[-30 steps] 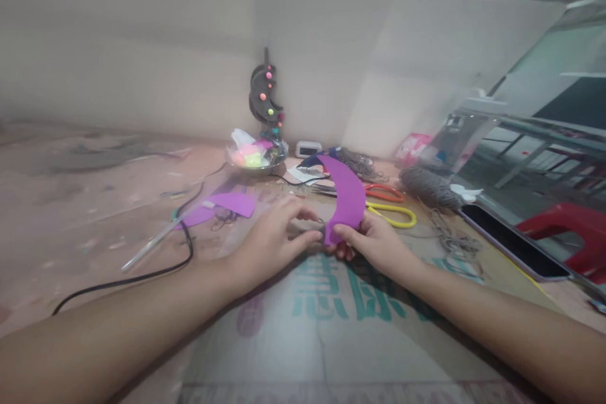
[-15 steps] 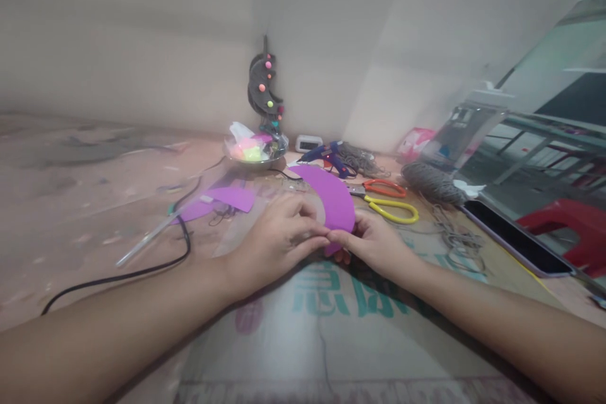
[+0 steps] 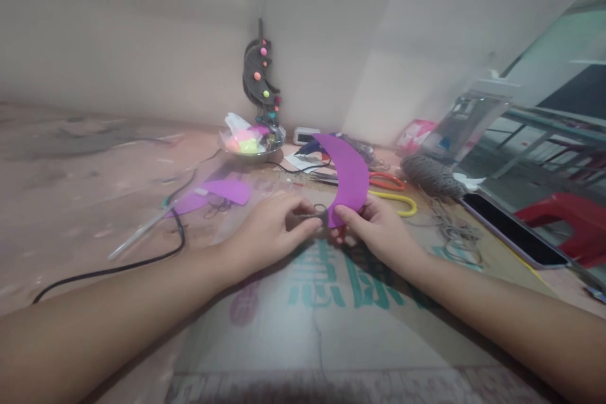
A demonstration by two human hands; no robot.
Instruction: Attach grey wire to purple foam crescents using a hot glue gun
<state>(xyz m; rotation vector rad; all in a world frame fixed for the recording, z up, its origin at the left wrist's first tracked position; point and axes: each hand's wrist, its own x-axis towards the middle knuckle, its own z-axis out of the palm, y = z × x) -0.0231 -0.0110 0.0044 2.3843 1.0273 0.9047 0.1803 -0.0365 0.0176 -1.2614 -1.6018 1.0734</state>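
Observation:
A purple crescent-shaped cutout [image 3: 353,170] stands tilted up in my right hand [image 3: 381,224], its lower end pinched between thumb and fingers. My left hand [image 3: 277,221] is closed beside that end, thumb and forefinger pinching a strand of grey yarn [image 3: 312,216]. The yarn reaches the crescent's lower left edge, where a dark grey band shows. How far it goes round the back is hidden. Behind the crescent lie scissors with one red-orange handle [image 3: 387,181] and one yellow handle [image 3: 398,203], partly covered by it.
Cardboard with green print [image 3: 326,290] lies under my hands. Purple cutouts [image 3: 227,190], a clear stick [image 3: 142,233] and a black cord [image 3: 113,278] are at left. Behind are a bowl [image 3: 253,154] and a decorated grey crescent [image 3: 258,76]. At right: grey yarn ball [image 3: 430,175], phone [image 3: 516,229].
The purple crescent has been raised and turned more upright. My left fingers have moved slightly away from my right thumb, and grey yarn now shows between them and the crescent.

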